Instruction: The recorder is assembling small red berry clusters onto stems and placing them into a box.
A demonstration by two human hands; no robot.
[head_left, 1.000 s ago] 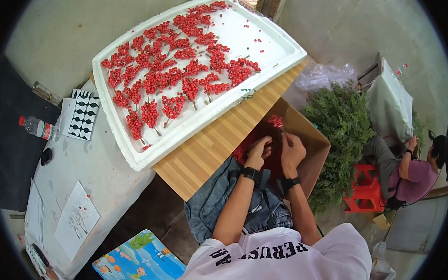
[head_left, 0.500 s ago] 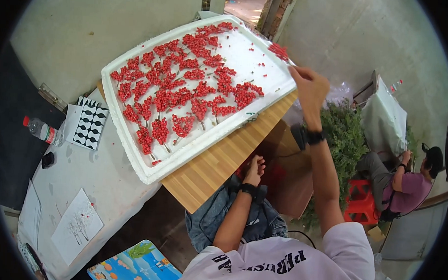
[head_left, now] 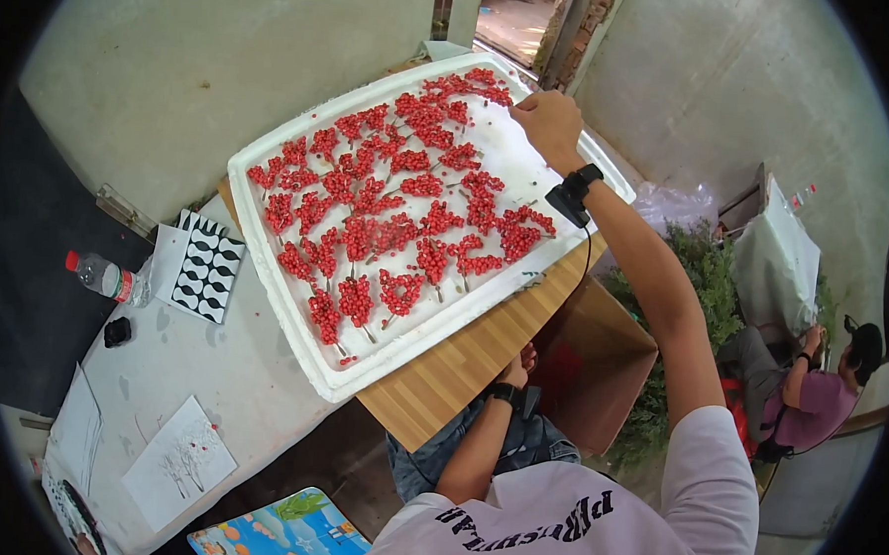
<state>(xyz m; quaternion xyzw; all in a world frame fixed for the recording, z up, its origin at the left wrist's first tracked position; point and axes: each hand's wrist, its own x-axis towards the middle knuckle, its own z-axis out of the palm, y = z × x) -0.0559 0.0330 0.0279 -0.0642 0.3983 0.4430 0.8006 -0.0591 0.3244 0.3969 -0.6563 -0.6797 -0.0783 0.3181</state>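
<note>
A white foam tray [head_left: 293, 340] holds several sprigs of red berries [head_left: 373, 200], spread in rows over its left and middle parts. My right hand [head_left: 550, 128] reaches over the tray's far right part, its fingers pinched together at the end of a red berry sprig [head_left: 497, 91] beside the far row. The hand hides part of that sprig's stem. Low by my lap, my left hand [head_left: 517, 368] has its fingers curled, partly covered by the edge of the wooden board [head_left: 439, 396] under the tray. What it holds, if anything, is hidden.
On the table at left are a red-capped bottle [head_left: 107, 278], a black-and-white patterned box [head_left: 207, 272] and a tree drawing [head_left: 180, 462]. A cardboard box [head_left: 599, 364] and leafy green branches [head_left: 702, 279] stand at right. Beyond them sits another person [head_left: 821, 393].
My right hand has moved left and inward with the berry sprig, from beyond the tray's right rim to the far row. The view has shifted. My left hand stays low, now more covered by the board.
</note>
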